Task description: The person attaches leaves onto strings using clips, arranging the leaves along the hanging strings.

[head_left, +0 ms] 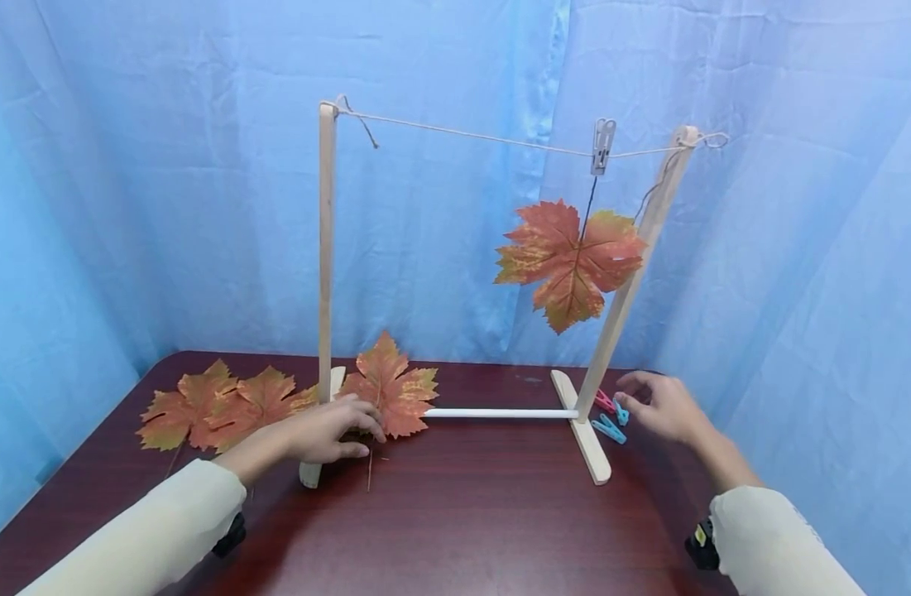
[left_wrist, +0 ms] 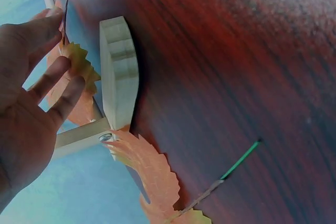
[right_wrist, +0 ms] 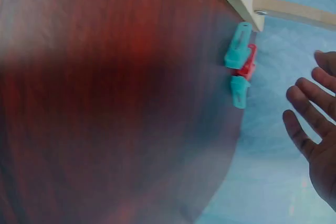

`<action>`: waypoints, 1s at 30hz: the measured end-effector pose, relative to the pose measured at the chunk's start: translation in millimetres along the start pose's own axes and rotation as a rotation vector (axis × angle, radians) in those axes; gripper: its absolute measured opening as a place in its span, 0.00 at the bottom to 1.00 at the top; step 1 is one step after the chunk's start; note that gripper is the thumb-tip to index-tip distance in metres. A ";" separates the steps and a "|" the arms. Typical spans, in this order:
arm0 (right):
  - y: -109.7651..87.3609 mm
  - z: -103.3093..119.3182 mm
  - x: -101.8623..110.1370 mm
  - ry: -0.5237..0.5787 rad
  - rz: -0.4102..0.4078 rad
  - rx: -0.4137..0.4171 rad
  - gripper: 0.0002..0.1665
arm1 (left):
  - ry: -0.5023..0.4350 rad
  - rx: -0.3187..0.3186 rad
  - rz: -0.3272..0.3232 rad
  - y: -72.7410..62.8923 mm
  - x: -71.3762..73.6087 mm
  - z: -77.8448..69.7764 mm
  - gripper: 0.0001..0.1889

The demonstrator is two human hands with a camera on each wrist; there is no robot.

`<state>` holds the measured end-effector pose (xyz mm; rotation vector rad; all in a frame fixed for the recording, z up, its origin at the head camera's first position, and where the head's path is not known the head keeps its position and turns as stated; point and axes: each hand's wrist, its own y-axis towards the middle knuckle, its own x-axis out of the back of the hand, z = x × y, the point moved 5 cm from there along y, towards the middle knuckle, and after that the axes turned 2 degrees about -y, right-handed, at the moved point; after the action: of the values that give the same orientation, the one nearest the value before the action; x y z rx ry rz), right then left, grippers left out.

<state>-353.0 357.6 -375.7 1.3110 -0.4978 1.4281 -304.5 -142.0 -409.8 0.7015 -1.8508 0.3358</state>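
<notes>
We took the wooden frame (head_left: 324,248) as our landmark. Left of its left post, two orange maple leaves (head_left: 217,404) lay flat on the dark red surface (head_left: 462,513), overlapping each other. Just right of that post's foot lay a third leaf (head_left: 390,385), and our left hand (head_left: 328,430) rested on its lower edge — in the left wrist view the fingertips (left_wrist: 50,24) pinched its thin stem, the other fingers loosely curved beside the leaf and close to the pale wooden foot (left_wrist: 119,72).

A white crossbar (head_left: 500,412) ran low between the frame's two feet. Above, a string (head_left: 500,141) stretched from post to post, and near the frame's right post a pale clothespin (head_left: 602,146) clipped a fourth leaf (head_left: 570,261) by its stem, so that it hung free over the surface.

Right of the frame's right foot lay small clothespins, teal (head_left: 610,428) and red (head_left: 606,401), touching one another. Our right hand (head_left: 659,407) hovered just beside them with its fingers spread and relaxed, holding nothing — the right wrist view showed the fingers (right_wrist: 307,100) clear of the pins (right_wrist: 240,64).
</notes>
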 end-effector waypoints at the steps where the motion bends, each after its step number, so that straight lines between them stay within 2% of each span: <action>1: -1.4 -1.6 -3.8 -0.009 0.010 0.004 0.13 | 0.004 -0.002 0.008 -0.8 -1.0 0.7 0.12; 6: -8.6 -7.6 -21.8 -0.066 0.073 0.005 0.16 | 0.016 -0.003 0.017 -3.4 -4.5 3.9 0.12; 10: -10.9 -8.0 -29.7 -0.062 0.116 -0.010 0.18 | 0.033 -0.010 0.003 -2.5 -6.7 3.3 0.11; 19: -12.8 -14.2 -44.9 -0.026 0.141 -0.052 0.22 | 0.078 -0.061 -0.026 7.8 -12.4 -5.7 0.08; 30: -11.7 -11.9 -53.2 0.013 0.162 -0.074 0.19 | 0.101 -0.041 -0.054 13.7 -15.0 -6.2 0.06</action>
<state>-358.1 349.4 -430.6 1.2237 -0.6542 1.5356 -304.4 -123.3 -419.9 0.6928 -1.7354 0.2925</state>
